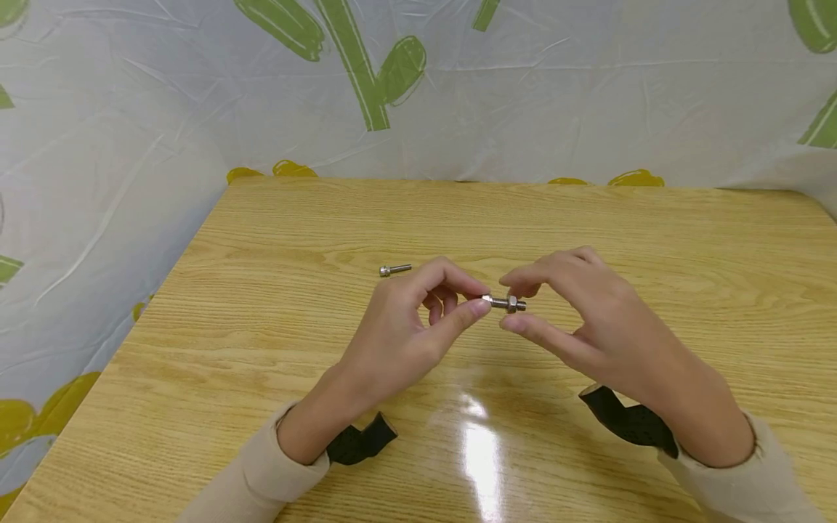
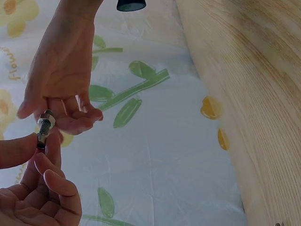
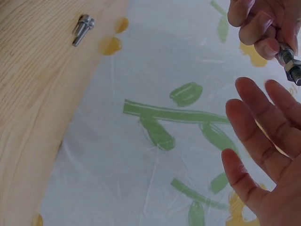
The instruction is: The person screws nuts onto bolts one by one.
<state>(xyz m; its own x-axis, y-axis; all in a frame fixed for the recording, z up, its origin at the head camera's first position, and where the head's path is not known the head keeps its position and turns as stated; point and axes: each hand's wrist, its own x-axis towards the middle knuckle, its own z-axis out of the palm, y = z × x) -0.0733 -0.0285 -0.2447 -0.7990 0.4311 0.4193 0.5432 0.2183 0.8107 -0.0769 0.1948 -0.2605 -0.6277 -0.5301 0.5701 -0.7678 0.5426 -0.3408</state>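
My left hand [image 1: 412,327] pinches the head end of a metal bolt [image 1: 499,302] between thumb and index finger, holding it roughly level above the table. Threaded on the shaft is a hex nut [image 1: 512,303], with a short stub of thread showing past it. Around the nut, my right hand [image 1: 595,312] has its thumb and index finger spread on either side, the fingertips close by. The right wrist view shows this hand's fingers [image 3: 256,136] extended and apart. A second bolt [image 1: 395,270] lies on the table just beyond my left hand.
The wood-grain table [image 1: 294,240] reaches back to a pale sheet [image 1: 523,116] printed with green leaves and yellow flowers, which also hangs along the left side. Black wrist mounts [image 1: 362,439] sit under both wrists, low over the tabletop.
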